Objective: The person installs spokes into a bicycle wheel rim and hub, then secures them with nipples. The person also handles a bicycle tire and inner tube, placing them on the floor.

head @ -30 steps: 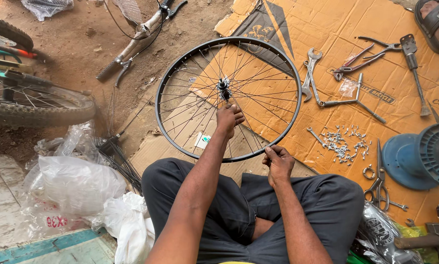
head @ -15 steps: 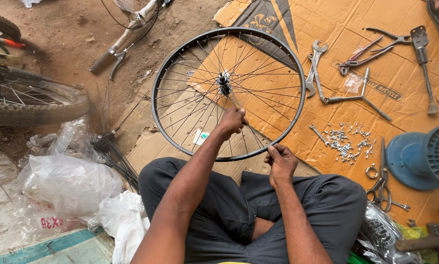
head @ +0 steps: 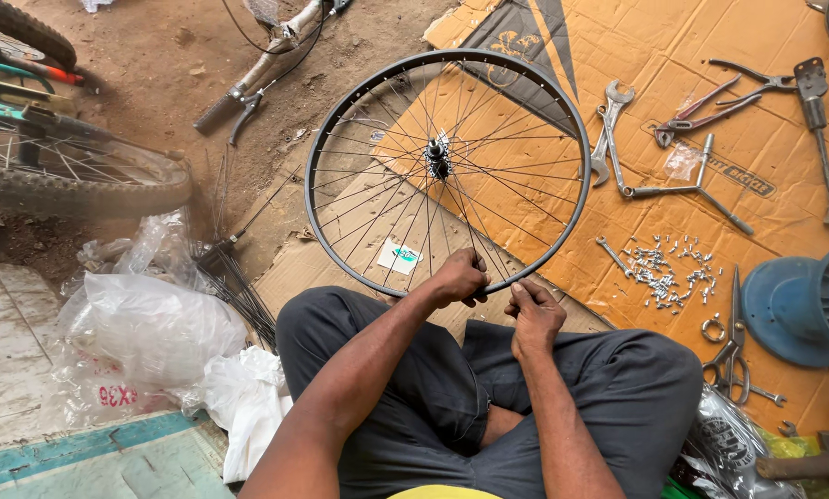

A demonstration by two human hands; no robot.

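Black-rimmed bicycle wheel (head: 359,268) lies flat on cardboard (head: 544,55) at centre frame, its near edge against the seated person's knees, within reach. Left hand (head: 458,277) is clenched around spokes (head: 405,208) just inside the rim, steadying them. Right hand (head: 534,314), beside it, pinches the rim's near edge. Loose nipples (head: 664,268) and spanners (head: 608,129) lie to the right.

A single head-worn camera looks steeply down from above a seated person's crossed legs, facing forward over the ground. It sits close: the lap fills the bottom edge, the wheel (head: 447,171) lies centre, cardboard (head: 617,46) stretches right, dirt left.
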